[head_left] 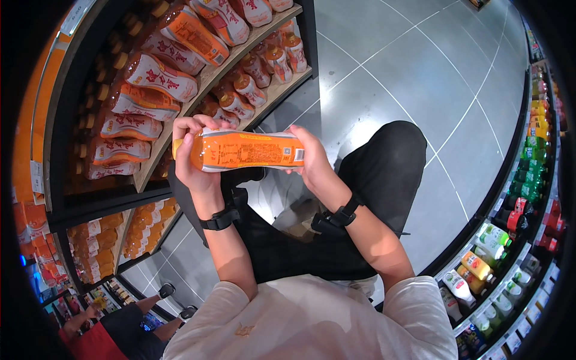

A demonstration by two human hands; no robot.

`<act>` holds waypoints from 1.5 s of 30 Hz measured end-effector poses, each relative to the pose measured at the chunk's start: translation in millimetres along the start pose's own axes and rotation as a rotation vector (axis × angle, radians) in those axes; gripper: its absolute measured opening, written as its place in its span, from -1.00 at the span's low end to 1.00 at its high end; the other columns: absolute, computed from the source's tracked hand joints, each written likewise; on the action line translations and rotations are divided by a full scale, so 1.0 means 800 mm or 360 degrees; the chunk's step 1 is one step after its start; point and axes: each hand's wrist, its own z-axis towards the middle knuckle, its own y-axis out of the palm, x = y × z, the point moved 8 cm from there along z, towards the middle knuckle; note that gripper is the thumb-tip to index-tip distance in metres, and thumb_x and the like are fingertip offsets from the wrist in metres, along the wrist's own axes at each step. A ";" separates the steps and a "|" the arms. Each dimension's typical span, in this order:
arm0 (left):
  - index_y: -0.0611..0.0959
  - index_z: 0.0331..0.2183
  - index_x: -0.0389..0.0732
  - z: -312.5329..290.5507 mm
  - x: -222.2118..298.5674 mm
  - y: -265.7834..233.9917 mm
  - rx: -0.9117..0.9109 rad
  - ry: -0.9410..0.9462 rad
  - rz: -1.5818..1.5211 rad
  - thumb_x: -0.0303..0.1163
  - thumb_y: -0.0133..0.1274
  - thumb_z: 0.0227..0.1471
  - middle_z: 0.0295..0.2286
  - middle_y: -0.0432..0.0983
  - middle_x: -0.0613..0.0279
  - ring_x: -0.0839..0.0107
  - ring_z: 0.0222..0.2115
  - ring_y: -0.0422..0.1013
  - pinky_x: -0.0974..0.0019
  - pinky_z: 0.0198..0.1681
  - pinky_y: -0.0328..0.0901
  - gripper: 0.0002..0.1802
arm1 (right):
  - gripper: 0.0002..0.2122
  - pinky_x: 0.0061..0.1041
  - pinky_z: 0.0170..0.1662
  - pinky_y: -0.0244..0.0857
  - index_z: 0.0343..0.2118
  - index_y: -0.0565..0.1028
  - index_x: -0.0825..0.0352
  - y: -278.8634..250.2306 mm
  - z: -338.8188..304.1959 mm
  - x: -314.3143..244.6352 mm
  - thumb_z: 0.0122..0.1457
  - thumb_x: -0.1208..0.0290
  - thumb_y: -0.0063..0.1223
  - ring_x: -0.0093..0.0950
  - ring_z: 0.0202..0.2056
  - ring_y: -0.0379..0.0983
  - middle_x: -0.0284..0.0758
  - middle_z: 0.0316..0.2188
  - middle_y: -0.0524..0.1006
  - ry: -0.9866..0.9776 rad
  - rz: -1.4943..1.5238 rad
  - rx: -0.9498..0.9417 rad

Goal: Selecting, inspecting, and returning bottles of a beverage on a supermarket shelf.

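An orange-labelled drink bottle (249,150) lies sideways between my two hands, its yellow cap to the left and its base to the right. My left hand (195,147) is closed around the cap end and neck, fingers over the top. My right hand (309,153) grips the base end, thumb on the upper side and fingertips below. The back label, with small print and a barcode, faces up. Just beyond my left hand, rows of similar bottles (159,78) stand on a wooden-edged shelf (210,78).
I am crouched, my dark-trousered knee (387,162) to the right, on a grey tiled floor (420,78). A lower shelf holds more orange bottles (237,105). Along the right runs a curved-looking drinks rack (480,264). Behind at lower left, another person in red and black (129,327) is near shelves.
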 end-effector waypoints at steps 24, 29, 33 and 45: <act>0.44 -0.33 -0.28 0.000 0.001 -0.001 0.0046 0.0010 -0.0054 -0.19 -0.05 0.11 -0.36 0.40 0.01 0.07 -0.24 0.44 -0.15 -0.03 0.34 -0.69 | -0.69 -0.56 -0.56 0.26 -0.24 0.45 0.26 0.004 -0.004 -0.006 0.31 0.08 -0.10 -0.51 -0.48 0.50 -0.34 -0.39 0.56 -0.0061 -0.0047 -0.0044; 0.50 -0.33 -0.32 0.001 0.002 -0.005 0.0007 0.0005 -0.0043 -0.18 -0.04 0.08 -0.35 0.40 0.00 0.05 -0.24 0.44 -0.15 -0.04 0.34 -0.65 | -0.67 -0.53 -0.53 0.28 -0.22 0.46 0.26 0.002 -0.002 -0.002 0.31 0.04 -0.09 -0.46 -0.46 0.53 -0.32 -0.40 0.56 -0.0063 -0.0082 -0.0046; 0.55 -0.30 -0.35 -0.002 0.001 -0.014 0.0046 -0.0049 -0.0039 -0.21 -0.01 -0.02 -0.34 0.43 -0.03 0.01 -0.23 0.44 -0.12 -0.03 0.35 -0.63 | -0.59 -0.47 -0.47 0.37 -0.12 0.40 0.26 0.008 -0.006 0.010 0.31 -0.06 -0.11 -0.39 -0.44 0.54 -0.27 -0.27 0.54 0.0045 -0.0102 0.0008; 0.57 -0.42 -0.43 -0.025 0.081 -0.052 0.0185 0.0026 0.0684 -0.39 0.00 -0.19 -0.41 0.48 -0.05 0.06 -0.27 0.45 0.02 -0.04 0.34 -0.71 | -0.49 -0.35 -0.37 0.41 0.08 0.29 0.37 0.072 -0.012 0.061 0.26 0.07 0.06 -0.36 -0.49 0.56 -0.24 -0.56 0.54 -0.0140 -0.1211 -0.0439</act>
